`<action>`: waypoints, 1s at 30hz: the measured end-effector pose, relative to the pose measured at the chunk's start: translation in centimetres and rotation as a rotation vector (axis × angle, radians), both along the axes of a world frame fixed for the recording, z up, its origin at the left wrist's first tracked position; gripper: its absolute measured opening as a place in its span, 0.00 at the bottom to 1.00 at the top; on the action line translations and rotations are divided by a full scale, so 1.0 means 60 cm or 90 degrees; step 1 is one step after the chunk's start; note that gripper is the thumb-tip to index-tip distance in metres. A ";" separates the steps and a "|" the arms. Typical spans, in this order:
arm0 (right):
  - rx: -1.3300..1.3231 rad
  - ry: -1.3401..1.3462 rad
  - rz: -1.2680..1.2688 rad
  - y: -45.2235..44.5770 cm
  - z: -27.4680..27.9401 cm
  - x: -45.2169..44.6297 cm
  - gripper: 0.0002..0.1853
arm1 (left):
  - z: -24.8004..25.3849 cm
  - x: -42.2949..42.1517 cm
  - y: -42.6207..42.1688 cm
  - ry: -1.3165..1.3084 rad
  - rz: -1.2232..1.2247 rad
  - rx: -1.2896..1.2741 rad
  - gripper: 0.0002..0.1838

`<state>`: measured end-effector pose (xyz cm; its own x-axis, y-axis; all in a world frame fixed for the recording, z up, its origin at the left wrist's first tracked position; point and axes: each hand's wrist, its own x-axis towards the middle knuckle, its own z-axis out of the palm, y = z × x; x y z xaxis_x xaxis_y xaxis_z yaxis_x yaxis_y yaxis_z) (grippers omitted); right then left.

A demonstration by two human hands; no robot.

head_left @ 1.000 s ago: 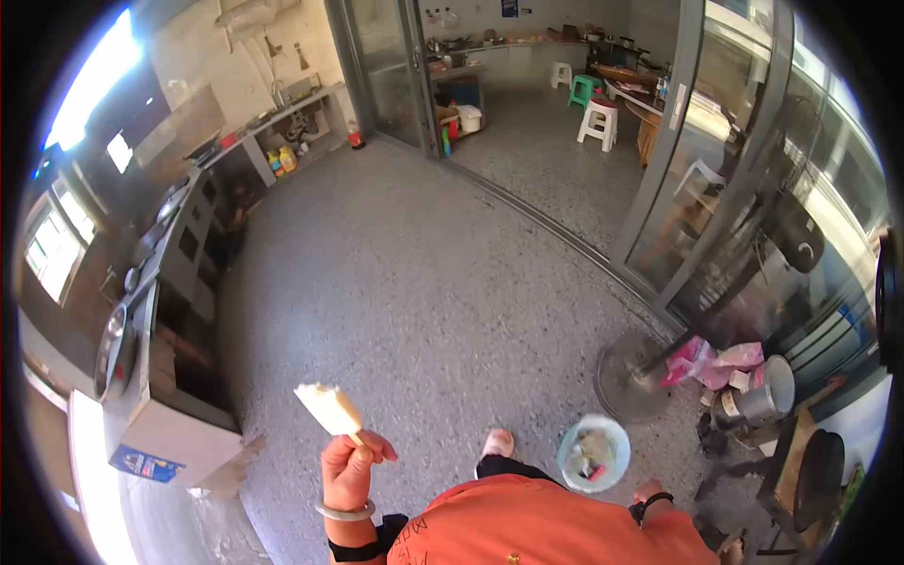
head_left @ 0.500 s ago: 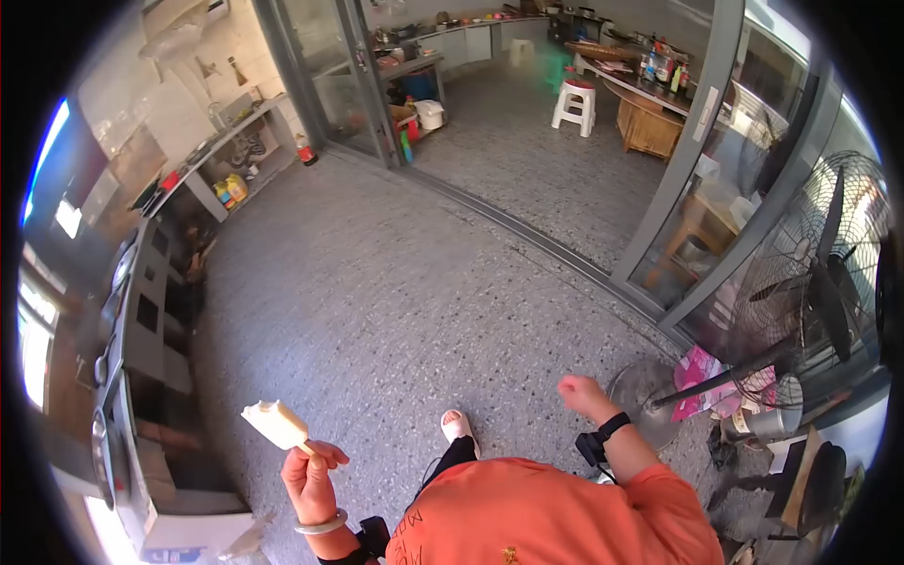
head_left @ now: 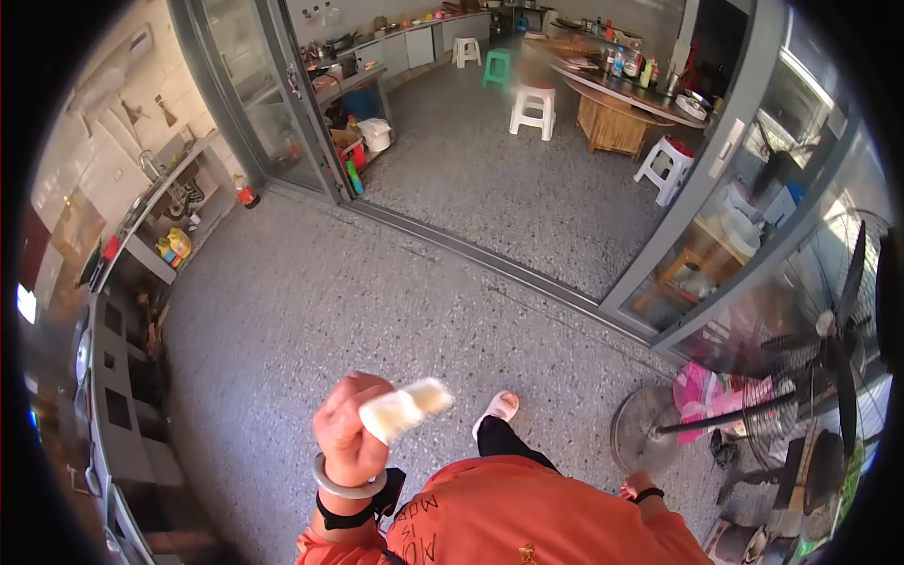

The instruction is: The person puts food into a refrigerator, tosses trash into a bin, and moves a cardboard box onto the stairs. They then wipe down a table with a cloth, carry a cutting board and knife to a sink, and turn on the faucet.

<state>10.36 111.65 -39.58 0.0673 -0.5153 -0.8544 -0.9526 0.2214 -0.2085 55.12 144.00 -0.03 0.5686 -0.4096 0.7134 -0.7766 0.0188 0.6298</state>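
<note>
My left hand (head_left: 350, 428) is closed around the stick end of a pale ice cream bar (head_left: 407, 409), raised in front of my orange shirt. The bar lies sideways, pointing right, and is smeared by motion. Its stick is hidden by my fingers. A bangle and a black strap circle that wrist. Down at my right side, my right hand (head_left: 637, 485) is partly in view beside the shirt, with a black band at the wrist. Its fingers look loosely curled, and no object shows in them. The fan's base is the closest thing to it.
A standing fan (head_left: 833, 325) with a round base (head_left: 648, 428) is at the right, near a pink bag (head_left: 706, 395). Ahead, a sliding-door track (head_left: 471, 247) crosses the floor. Stools (head_left: 534, 111) and a wooden-based table (head_left: 617, 121) stand beyond it. A counter (head_left: 118, 377) runs along the left.
My left hand has moved right and up, and the ice cream bar has turned from pointing up-left to pointing right. My right hand has dropped back to my side. The room view has shifted.
</note>
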 end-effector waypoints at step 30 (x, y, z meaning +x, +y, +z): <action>-0.005 -0.046 -0.185 -0.228 0.064 0.538 0.08 | 0.128 0.602 -0.543 -0.264 -0.412 -0.213 0.12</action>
